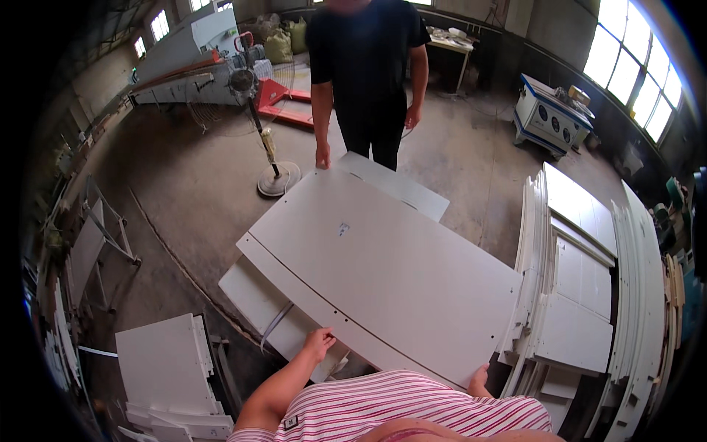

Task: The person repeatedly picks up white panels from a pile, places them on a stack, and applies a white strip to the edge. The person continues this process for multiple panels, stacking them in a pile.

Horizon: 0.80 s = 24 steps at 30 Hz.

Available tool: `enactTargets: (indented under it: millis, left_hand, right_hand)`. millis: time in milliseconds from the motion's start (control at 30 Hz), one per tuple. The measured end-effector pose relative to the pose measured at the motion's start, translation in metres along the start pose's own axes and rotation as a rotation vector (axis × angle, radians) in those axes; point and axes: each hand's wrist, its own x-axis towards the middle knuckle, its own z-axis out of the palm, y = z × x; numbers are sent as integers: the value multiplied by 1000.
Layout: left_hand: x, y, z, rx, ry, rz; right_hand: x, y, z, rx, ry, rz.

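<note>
A large white panel (pixel 383 254) with a long groove near its left and front edge and several small drilled holes lies in front of me. A small label (pixel 344 230) is on its face. My left hand (pixel 319 344) is closed on the panel's near edge, thumb side up, with some fingers hidden. At the near right corner my right hand (pixel 479 381) grips the edge, its fingers partly hidden. Across from me a person in dark clothes (pixel 366 70) has one hand (pixel 322 155) at the far left corner. Other white boards (pixel 258 291) show beneath the panel.
Stacked white panels (pixel 578 272) stand close on the right, and a smaller stack (pixel 163 365) sits at the lower left. A pedestal fan (pixel 278 179) and a red pallet jack (pixel 283 103) are beyond. A blue-white machine (pixel 551 118) stands at the far right.
</note>
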Motion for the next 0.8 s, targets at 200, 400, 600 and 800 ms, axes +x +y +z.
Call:
enactTargets:
  millis: [200,400,600,800]
  left_hand:
    - [-20,18,-32,-57,-78,11]
    - [-34,-8,-152,371,655,544]
    - [-63,-13,-248,-387,360,-119]
    - [-13,14,-239,-850,28,276]
  right_hand:
    - [42,43,24,-406,214,-233]
    - [61,45,19,-317,146,-239]
    - [-2,15,21,-687,188,-143]
    - [-85,-37,52,-1048,327,-264]
